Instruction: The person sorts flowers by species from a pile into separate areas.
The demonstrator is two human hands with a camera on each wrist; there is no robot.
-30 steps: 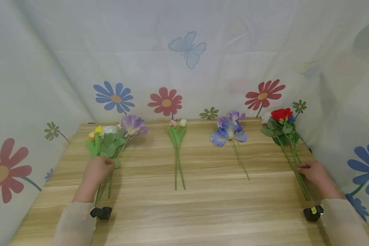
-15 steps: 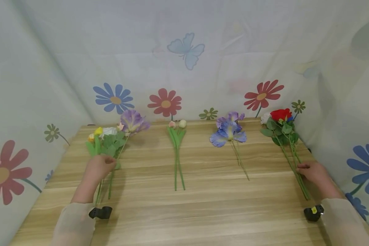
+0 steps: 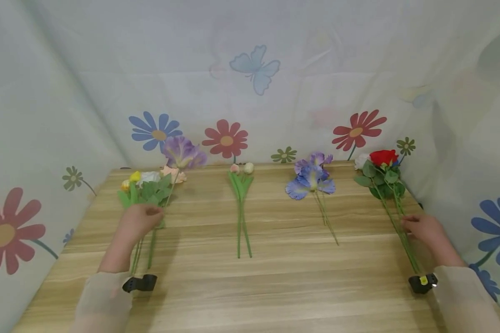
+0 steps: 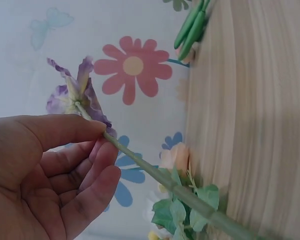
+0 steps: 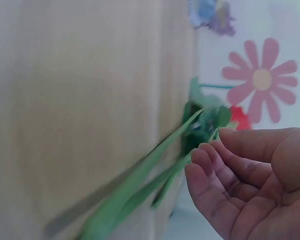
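In the head view my left hand (image 3: 139,221) holds a purple iris (image 3: 182,152) by its stem, blossom raised above the table's back edge. The left wrist view shows thumb and forefinger pinching that stem (image 4: 140,161) below the bloom. Under this hand lie yellow tulips (image 3: 135,176), a white flower (image 3: 150,176), a peach flower (image 3: 175,174) and green leaves. At the right, my right hand (image 3: 426,229) is at the stems of a bunch with a red rose (image 3: 384,158). Its thumb and forefinger pinch a thin green stem (image 5: 213,136) leading toward the red bloom.
Two tulips (image 3: 241,185) with crossed stems lie mid-table. Blue and purple irises (image 3: 311,178) lie right of them. A white flower (image 3: 361,161) sits beside the rose. Flower-printed curtain (image 3: 254,111) stands behind and along both sides of the wooden table (image 3: 283,286).
My left hand has moved up and rightward, lifting the purple iris off its bunch and uncovering the peach flower. My right hand and the rose have shifted slightly.
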